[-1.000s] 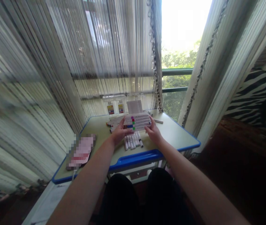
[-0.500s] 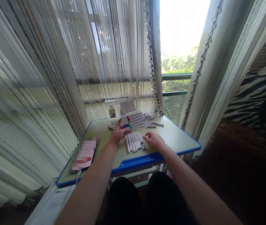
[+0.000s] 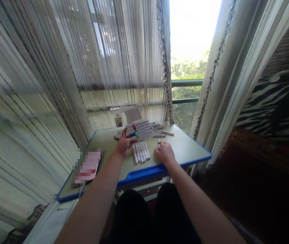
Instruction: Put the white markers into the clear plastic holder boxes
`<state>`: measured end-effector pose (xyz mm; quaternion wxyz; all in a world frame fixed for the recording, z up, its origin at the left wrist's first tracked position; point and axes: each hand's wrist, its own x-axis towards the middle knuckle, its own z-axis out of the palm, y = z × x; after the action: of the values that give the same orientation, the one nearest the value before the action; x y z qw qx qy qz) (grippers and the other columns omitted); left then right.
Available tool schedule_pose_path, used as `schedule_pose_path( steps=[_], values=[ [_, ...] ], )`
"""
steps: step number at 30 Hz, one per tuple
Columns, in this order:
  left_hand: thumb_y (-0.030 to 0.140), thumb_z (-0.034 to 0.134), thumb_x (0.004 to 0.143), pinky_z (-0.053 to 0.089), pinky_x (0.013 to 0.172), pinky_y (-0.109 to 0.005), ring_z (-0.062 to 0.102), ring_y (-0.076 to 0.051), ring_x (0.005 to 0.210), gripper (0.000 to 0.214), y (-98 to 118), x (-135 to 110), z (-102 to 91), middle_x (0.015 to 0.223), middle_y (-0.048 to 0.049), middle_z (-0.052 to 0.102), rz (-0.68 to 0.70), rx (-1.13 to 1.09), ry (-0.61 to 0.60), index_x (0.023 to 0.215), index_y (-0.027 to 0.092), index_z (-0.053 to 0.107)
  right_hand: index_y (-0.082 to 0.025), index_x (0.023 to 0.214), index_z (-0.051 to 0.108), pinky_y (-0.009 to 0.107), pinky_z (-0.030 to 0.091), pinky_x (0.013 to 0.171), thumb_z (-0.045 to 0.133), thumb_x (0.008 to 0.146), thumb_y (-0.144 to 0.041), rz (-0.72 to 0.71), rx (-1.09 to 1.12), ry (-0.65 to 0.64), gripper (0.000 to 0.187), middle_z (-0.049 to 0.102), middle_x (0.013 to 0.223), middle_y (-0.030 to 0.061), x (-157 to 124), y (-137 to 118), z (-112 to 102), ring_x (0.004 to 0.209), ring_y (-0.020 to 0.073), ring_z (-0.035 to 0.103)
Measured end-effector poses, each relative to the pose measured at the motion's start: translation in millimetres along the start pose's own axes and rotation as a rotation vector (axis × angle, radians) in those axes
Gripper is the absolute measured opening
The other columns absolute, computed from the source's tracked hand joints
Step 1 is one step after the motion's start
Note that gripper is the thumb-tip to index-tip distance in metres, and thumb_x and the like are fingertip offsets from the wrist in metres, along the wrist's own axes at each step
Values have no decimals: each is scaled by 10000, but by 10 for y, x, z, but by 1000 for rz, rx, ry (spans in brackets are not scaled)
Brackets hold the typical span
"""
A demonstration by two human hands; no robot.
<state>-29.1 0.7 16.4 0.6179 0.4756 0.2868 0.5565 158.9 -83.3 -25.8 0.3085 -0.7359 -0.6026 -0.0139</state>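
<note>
My left hand (image 3: 123, 144) grips a bundle of white markers (image 3: 139, 129) with coloured bands and holds it tilted above the small desk (image 3: 185, 145). My right hand (image 3: 164, 152) is closed around a single white marker (image 3: 159, 144), whose tip pokes up between the fingers. Between my two hands a row of several white markers (image 3: 141, 152) lies flat on the desk. More loose markers (image 3: 161, 133) lie behind the bundle near the window.
A blurred pink-and-white flat object (image 3: 87, 167) lies at the desk's left end. A clear plastic case (image 3: 125, 113) stands at the back against the striped curtains (image 3: 109, 61). A blue tray edge (image 3: 144, 172) runs along the desk front. My knees are below.
My right hand let go of the bundle, dropped to the desk right of the row and closed on a single marker. My left hand keeps the bundle alone.
</note>
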Motion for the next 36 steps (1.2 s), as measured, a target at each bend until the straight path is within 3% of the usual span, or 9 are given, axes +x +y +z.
schedule_pose_path(
  steps=[5,12,16,23,30,36],
  values=[
    [-17,721,541,561,679,-255,694,-161,838,860,5,-9,5,977,20,713,-2,-3,-3,1300,333,517,-100,1153,684,365,469,899,512,851,-138,20,37,0,349,720,1075,207,-23,20,15,1020,295,668],
    [6,750,547,564,688,-262,697,-168,859,885,-16,24,-22,984,20,715,10,12,-4,1327,335,494,-138,1269,618,357,496,855,406,934,-177,186,337,171,398,713,1045,166,74,196,44,954,262,678],
    [2,749,544,567,702,-264,699,-166,865,869,-32,34,-28,996,16,712,5,27,-13,1313,326,508,-162,1324,597,369,518,864,369,898,-163,49,488,307,484,661,1019,137,91,232,87,863,224,645],
    [-13,723,539,571,708,-276,697,-170,847,835,-14,7,-8,980,7,715,2,35,-16,1283,309,522,-184,1315,564,318,579,700,415,857,-205,-22,813,272,482,688,960,70,79,194,87,821,183,666],
    [-25,706,532,570,697,-268,699,-171,852,857,0,7,4,987,11,709,-23,41,-5,1296,314,513,-205,1154,662,279,522,698,460,955,-299,-9,551,238,299,746,805,40,-8,125,-32,684,173,690],
    [-41,685,545,576,696,-272,705,-172,837,866,-1,-26,42,974,3,722,-31,55,-7,1323,292,499,-237,1156,729,343,499,847,547,955,-292,-202,320,410,277,698,905,86,-44,93,-23,893,224,632]
  ],
)
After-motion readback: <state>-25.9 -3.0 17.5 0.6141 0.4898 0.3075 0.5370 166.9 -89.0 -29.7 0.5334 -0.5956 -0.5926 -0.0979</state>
